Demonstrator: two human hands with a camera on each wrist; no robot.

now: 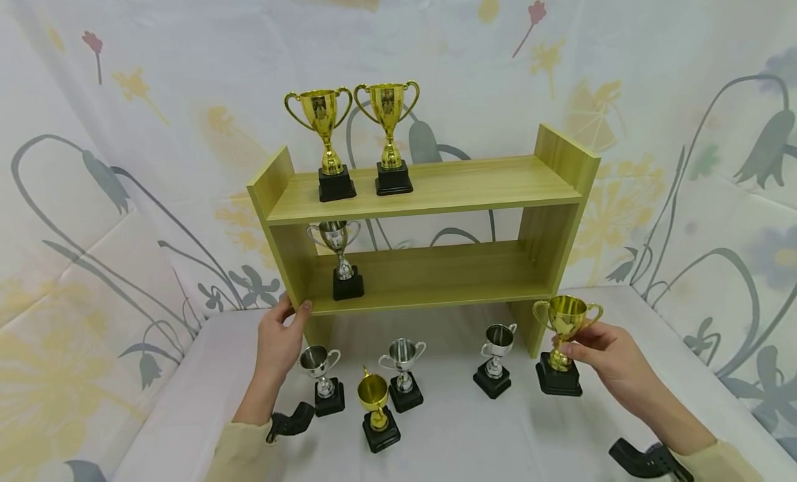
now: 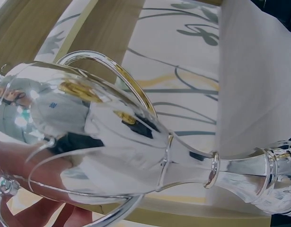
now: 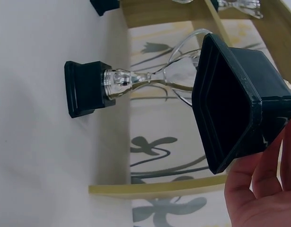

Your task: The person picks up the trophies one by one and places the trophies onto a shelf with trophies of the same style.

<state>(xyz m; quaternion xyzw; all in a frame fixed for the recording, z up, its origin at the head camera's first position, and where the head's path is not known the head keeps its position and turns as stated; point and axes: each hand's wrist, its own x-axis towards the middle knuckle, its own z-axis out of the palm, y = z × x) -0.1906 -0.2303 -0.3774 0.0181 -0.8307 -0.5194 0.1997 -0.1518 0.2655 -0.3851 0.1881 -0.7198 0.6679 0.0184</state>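
Observation:
My right hand (image 1: 613, 361) pinches a gold trophy cup (image 1: 565, 317) by its stem, upright beside the right leg of a two-tier wooden shelf (image 1: 436, 281). The right wrist view shows the hollow underside of its black base (image 3: 225, 104), tilted toward the camera. My left hand (image 1: 277, 347) grips the shelf's lower left side, thumb on the front edge and fingers around the outside. Close to the left wrist stands a silver trophy cup (image 1: 316, 361), whose shiny bowl (image 2: 102, 137) fills much of the left wrist view and hides most of that hand there.
Two gold trophies (image 1: 387, 112) stand on the top board's left half. One silver trophy (image 1: 342, 264) is at the left of the middle board. On the white table (image 1: 461, 433) are a gold trophy (image 1: 380, 430) and silver trophies (image 1: 405, 392) (image 1: 495, 371). Patterned cloth hangs behind.

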